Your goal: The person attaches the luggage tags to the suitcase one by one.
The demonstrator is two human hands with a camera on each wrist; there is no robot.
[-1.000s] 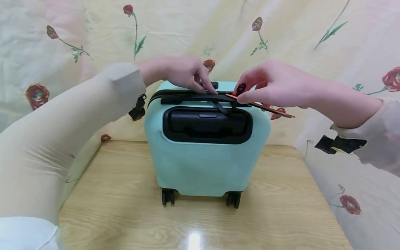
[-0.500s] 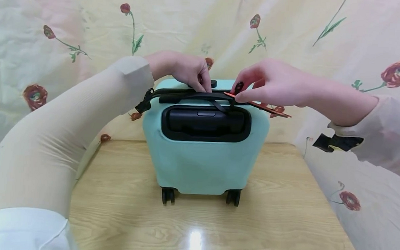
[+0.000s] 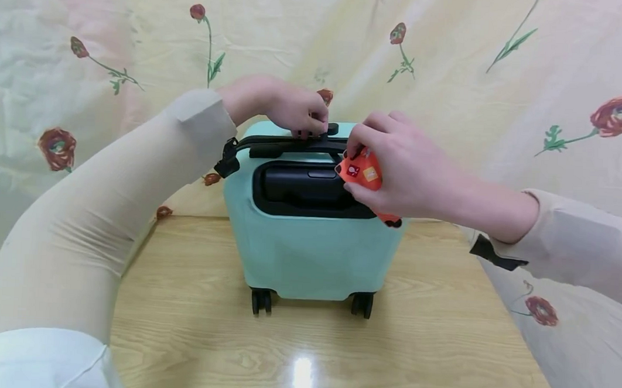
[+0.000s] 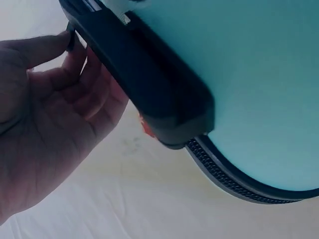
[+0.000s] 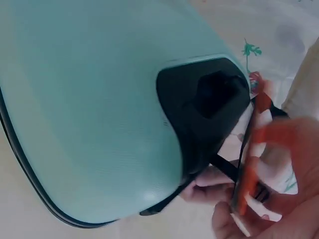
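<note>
A mint-green suitcase stands upright, its black carry handle along the top edge. My right hand pinches an orange luggage tag with small printed patches, in front of the suitcase's upper right. From the tag side, a black strap runs to the handle. My left hand is just behind the handle. In the left wrist view, its thumb and fingers pinch a small black piece, apparently the strap's end. The handle hides part of it.
The suitcase's wheels rest on a wood-grain tabletop. A flowered cloth hangs behind and at both sides. A recessed black pull-handle housing lies below the carry handle. A black zipper follows the suitcase edge.
My right hand has turned and lowered the tag, so its orange printed face shows instead of its thin edge. My left hand has lifted slightly behind the handle.
</note>
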